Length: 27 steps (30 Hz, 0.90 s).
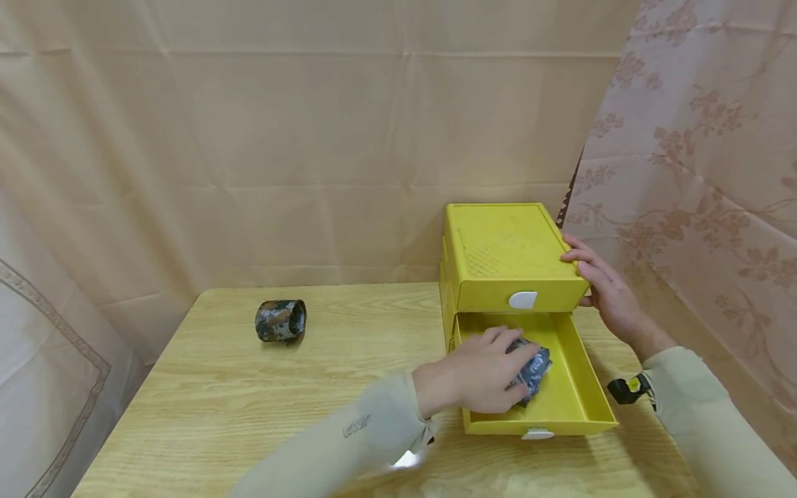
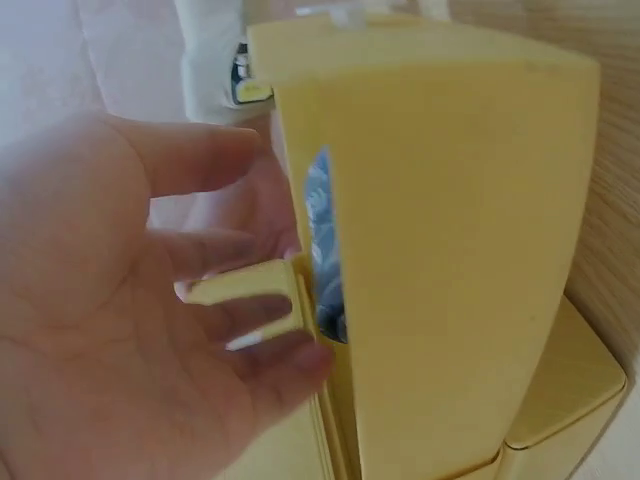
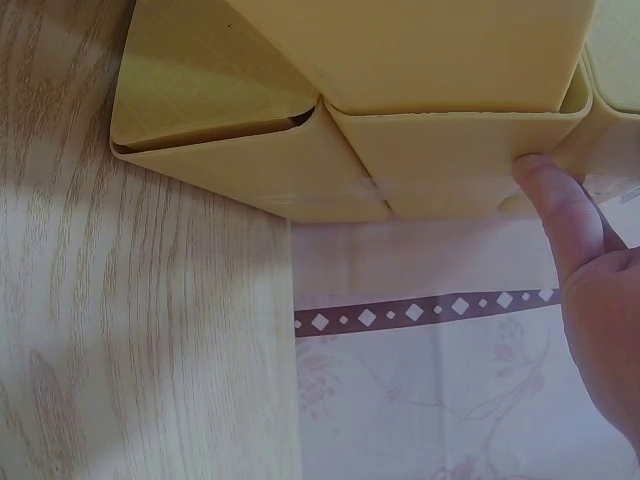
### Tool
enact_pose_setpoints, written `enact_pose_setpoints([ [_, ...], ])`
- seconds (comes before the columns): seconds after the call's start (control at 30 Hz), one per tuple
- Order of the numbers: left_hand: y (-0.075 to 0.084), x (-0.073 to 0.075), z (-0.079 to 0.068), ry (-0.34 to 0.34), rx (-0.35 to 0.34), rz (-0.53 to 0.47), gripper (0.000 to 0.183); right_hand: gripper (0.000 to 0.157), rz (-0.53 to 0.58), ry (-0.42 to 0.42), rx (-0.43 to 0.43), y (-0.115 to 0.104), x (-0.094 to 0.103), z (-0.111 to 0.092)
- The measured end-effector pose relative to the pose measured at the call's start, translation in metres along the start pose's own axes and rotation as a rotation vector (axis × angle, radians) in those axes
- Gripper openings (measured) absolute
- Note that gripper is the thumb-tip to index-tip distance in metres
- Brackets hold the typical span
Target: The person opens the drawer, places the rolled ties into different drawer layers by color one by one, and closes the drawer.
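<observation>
A yellow two-tier drawer unit (image 1: 510, 242) stands at the right of the table, its lower drawer (image 1: 579, 394) pulled out. In that drawer lies a crumpled dark blue patterned bundle (image 1: 537, 372), partly covered by my left hand (image 1: 488, 373). The left wrist view has this hand (image 2: 130, 290) with fingers spread and loosely bent beside the drawer wall, the bundle (image 2: 325, 240) showing past the wall's edge. My right hand (image 1: 613, 297) rests against the unit's upper right side. In the right wrist view a straight finger (image 3: 555, 205) presses on the yellow side.
A hollow camouflage-patterned cylinder (image 1: 280, 321) lies on its side at the left of the wooden table (image 1: 218, 408). White handles mark the upper drawer (image 1: 523, 299) and the lower drawer front. Beige curtain (image 1: 311, 138) hangs behind, floral cloth (image 1: 703, 173) at right.
</observation>
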<state>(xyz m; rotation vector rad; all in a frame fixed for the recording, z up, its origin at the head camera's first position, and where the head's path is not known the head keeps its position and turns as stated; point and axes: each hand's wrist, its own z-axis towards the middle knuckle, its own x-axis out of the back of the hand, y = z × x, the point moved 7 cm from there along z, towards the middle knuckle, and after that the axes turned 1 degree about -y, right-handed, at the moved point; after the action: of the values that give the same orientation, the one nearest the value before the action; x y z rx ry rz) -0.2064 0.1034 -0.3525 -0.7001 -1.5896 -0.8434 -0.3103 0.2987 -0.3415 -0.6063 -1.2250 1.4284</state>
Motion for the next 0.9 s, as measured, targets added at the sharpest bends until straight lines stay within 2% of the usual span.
enact_pose_setpoints([
  [0.13,0.014,0.005,-0.007,0.079,-0.146,0.008,0.053,0.035,-0.010,-0.001,-0.008,0.000,0.000,0.000],
  [0.27,0.031,0.011,-0.016,0.133,-0.296,-0.041,0.043,0.036,-0.043,-0.001,-0.009,0.000,0.001,-0.002],
  [0.43,0.055,0.008,-0.027,0.073,-0.446,-0.169,0.038,0.037,-0.047,0.001,-0.008,0.000,0.001,-0.001],
  [0.53,0.067,0.002,-0.032,0.036,-0.510,-0.241,0.037,0.036,-0.038,0.004,-0.011,0.000,0.001,-0.001],
  [0.6,0.072,-0.005,-0.034,0.001,-0.528,-0.294,0.036,0.036,-0.031,0.005,-0.012,0.000,0.001,-0.001],
  [0.73,0.076,-0.023,-0.035,-0.109,-0.505,-0.509,0.034,0.036,-0.017,0.005,-0.013,-0.001,0.000,-0.001],
  [0.9,0.080,-0.042,-0.035,-0.283,-0.419,-0.995,0.034,0.035,0.010,0.006,-0.010,0.000,0.000,0.000],
])
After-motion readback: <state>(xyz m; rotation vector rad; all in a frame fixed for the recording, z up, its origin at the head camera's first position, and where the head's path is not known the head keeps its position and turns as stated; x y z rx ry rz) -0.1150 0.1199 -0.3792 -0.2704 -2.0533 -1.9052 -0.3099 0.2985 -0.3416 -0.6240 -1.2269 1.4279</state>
